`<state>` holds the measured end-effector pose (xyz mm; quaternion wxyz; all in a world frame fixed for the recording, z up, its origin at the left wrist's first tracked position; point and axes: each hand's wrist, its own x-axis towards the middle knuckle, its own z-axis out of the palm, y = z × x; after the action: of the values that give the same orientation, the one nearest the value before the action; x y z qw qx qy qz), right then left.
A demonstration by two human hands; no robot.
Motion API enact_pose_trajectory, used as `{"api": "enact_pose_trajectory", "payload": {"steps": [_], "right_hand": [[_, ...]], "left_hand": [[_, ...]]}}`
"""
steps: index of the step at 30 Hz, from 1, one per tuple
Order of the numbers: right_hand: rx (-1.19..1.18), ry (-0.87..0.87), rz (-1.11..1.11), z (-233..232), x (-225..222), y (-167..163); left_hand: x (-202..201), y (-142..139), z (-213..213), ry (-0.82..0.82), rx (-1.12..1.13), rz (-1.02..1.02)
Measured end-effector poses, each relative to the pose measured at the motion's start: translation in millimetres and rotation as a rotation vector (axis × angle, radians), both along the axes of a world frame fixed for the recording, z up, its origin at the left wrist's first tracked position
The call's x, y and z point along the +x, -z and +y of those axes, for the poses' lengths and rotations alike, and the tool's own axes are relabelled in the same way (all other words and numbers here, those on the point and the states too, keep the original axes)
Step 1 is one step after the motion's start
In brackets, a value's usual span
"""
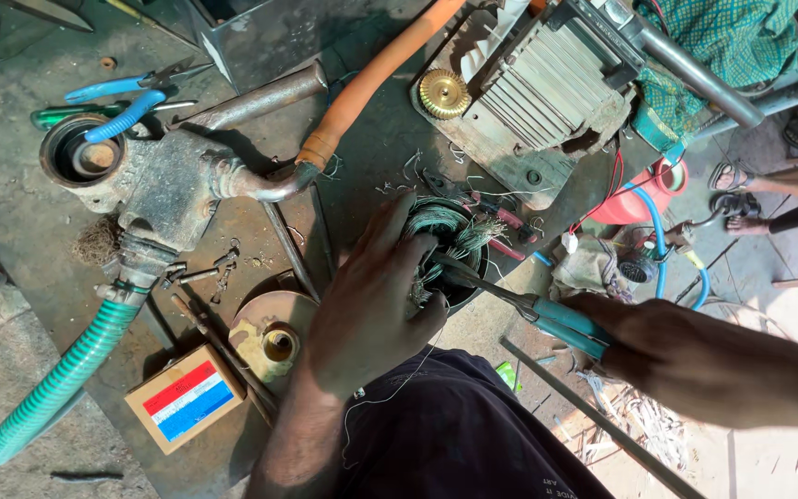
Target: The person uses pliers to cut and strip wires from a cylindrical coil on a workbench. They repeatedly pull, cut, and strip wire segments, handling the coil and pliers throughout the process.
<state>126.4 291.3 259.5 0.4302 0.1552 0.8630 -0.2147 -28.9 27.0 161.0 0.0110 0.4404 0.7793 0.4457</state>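
Left hand [367,310] spread over the round motor stator [450,254] at the middle of the bench [11,185], fingers [390,236] curled onto its near rim and into the tangle of green and copper winding wire [454,236]. Stator body mostly hidden under that hand and the wire; only a dark arc of its casing showing at the right.

Right hand [644,342] closed around the teal grips of a pair of pliers [519,300], its fingers tucked underneath and out of sight. Plier nose reaching left into the windings, tip lost among the strands; whether clamped on wire, impossible to tell.

Left of the stator, a rusty pump body [163,189] with a green ribbed hose [57,383] running off the bottom edge and an orange hose [371,79] cut off at the top. Below it, a small cardboard box [185,397] with red, white and blue stripes. Blue-handled pliers [117,102] lying near the top left. Finned metal housing [547,92] partly covered by cloth at the top right.
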Motion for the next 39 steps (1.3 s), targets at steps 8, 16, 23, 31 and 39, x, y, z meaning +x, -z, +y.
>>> {"api": "enact_pose_trajectory", "payload": {"steps": [8, 16, 23, 31, 39], "right_hand": [[0.075, 0.180, -0.336, -3.7, -35.8, 1.6], [-0.036, 0.541, -0.343, 0.5, -13.7, 26.9], [0.083, 0.189, -0.256, -9.7, -12.0, 44.9], [0.017, 0.059, -0.003, -1.8, -2.3, 55.1], [0.202, -0.403, 0.232, 14.2, 17.7, 73.4]], "left_hand": [[-38.7, 44.7, 31.0, -0.029, 0.660, -0.663], [-47.4, 80.6, 50.0, -0.013, 0.584, -0.965], [-47.4, 75.8, 52.4, -0.047, 0.663, -1.029], [-48.4, 85.2, 56.2, -0.054, 0.694, -1.045], [-47.8, 86.1, 55.3, -0.024, 0.720, -1.057]]}}
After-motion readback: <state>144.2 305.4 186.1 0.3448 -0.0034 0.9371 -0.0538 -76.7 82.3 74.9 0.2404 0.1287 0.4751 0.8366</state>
